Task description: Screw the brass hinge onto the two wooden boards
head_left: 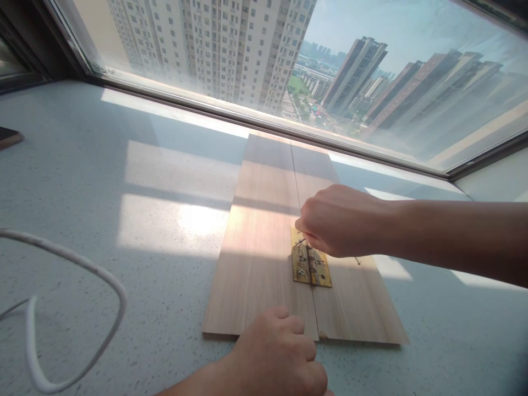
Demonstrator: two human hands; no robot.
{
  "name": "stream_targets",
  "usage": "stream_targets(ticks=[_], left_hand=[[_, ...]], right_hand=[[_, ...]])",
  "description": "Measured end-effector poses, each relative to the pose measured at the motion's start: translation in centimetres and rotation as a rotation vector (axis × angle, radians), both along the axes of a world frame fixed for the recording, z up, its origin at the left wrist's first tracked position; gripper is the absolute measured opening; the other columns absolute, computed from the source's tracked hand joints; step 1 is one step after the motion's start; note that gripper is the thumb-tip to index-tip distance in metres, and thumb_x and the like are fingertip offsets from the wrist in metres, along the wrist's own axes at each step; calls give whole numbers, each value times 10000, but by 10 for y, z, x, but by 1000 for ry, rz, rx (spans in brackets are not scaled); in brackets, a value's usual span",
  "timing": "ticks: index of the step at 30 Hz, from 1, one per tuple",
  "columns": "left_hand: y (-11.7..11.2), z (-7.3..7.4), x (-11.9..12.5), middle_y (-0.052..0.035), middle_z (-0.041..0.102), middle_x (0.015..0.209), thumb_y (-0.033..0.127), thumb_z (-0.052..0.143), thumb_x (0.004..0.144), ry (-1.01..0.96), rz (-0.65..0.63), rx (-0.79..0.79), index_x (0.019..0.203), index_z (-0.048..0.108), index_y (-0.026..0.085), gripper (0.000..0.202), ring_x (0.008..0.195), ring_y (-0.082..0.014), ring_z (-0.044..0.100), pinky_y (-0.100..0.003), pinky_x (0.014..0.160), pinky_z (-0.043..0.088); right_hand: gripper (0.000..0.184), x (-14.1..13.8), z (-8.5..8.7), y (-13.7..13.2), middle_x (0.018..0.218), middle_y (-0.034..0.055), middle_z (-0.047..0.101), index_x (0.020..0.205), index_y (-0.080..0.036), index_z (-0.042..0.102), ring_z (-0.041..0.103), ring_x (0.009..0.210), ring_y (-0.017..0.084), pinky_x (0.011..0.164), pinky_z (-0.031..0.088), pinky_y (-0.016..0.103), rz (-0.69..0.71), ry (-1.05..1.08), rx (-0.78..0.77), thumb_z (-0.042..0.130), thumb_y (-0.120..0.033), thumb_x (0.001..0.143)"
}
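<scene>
Two pale wooden boards (pixel 259 220) lie side by side, with a narrow seam between them. Across the seam rests a worn brass hinge (pixel 312 267) with several screw holes. My right hand (pixel 336 223) is closed over the hinge's far end, its knuckles up and its fingertips hidden. A thin dark piece (pixel 300 242), too small to name, shows on the hinge beside those fingers. On the right board lies a small screw (pixel 358 260), near my right wrist. My left hand (pixel 280 352) is curled closed at the boards' near edge; whatever it may hold is hidden.
The boards rest on a speckled white sill (pixel 165 308) with sunlight patches. At the left, a white cable (pixel 111 280) loops over the surface. A dark flat object (pixel 9 137) sits at the far left edge. Behind the boards runs a window frame (pixel 231 120), with tall buildings outside.
</scene>
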State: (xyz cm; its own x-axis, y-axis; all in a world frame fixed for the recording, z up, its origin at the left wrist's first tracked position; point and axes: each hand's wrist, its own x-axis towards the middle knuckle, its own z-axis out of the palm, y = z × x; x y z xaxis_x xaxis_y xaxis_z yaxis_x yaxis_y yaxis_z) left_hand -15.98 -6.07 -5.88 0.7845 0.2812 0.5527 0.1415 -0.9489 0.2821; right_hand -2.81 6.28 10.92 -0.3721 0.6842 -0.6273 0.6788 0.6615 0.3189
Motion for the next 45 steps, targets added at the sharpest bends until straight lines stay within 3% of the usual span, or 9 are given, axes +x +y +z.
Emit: stream_targets(ticks=[5,8,17,27,30,33,37,41,45], left_hand=[[-1,0,1,58,493,500,474,767,724,-111,42,-14,532,401,177,509,500,-117,416,-296,502,183],[0,1,1,61,487,495,473,781,704,-176,65,-11,522,401,179,513,488,-117,399,-299,494,190],[-1,0,0,53,480,502,469,781,700,-106,38,-12,528,393,176,516,502,-117,396,-308,497,148],[-1,-4,3,57,475,490,434,800,664,-162,55,-32,523,397,180,497,492,-117,385,-305,491,153],[-4,2,3,45,453,481,381,724,750,-205,39,-84,526,401,184,439,482,-117,381,-306,474,172],[7,21,-5,32,506,583,285,595,841,-390,73,-403,664,519,188,216,512,-94,434,-261,466,292],[56,56,-17,-52,667,991,251,603,879,-443,397,-759,1059,587,185,192,818,-145,609,-278,680,496],[105,73,-4,-117,583,1350,271,630,897,-480,68,-795,1327,488,173,463,1222,-221,564,-380,1012,488],[116,76,16,-86,725,1095,129,553,914,-494,-12,-771,1190,611,144,282,992,-174,687,-336,902,563]], right_hand=[[282,3,-5,3,628,63,609,624,-188,612,536,549,165,490,356,312,-674,89,-125,489,-303,851],[313,-7,-5,-2,565,60,547,504,-186,527,524,551,175,505,351,328,-605,41,-115,517,-197,817],[369,-17,-5,-9,404,-25,354,412,-163,376,443,511,124,538,311,308,202,-33,-60,559,105,586],[118,3,-10,-8,601,18,590,708,-201,616,484,511,142,470,317,291,-781,505,173,535,-243,782],[271,11,-15,-12,584,18,574,683,-198,597,488,527,151,492,329,303,-740,657,227,451,-312,881],[450,15,-22,-17,834,67,697,910,-187,678,625,781,210,669,439,332,-591,913,211,346,-484,975],[555,19,-32,-19,1276,99,649,1270,-203,601,555,1200,270,970,420,435,-404,1212,248,313,-583,985],[646,20,-43,-20,1252,105,649,1392,-203,494,510,1271,285,1032,400,488,-426,1420,272,311,-648,962],[664,15,-53,-26,1415,91,534,1371,-240,495,418,1362,297,1083,358,516,-559,1557,453,299,-701,936]])
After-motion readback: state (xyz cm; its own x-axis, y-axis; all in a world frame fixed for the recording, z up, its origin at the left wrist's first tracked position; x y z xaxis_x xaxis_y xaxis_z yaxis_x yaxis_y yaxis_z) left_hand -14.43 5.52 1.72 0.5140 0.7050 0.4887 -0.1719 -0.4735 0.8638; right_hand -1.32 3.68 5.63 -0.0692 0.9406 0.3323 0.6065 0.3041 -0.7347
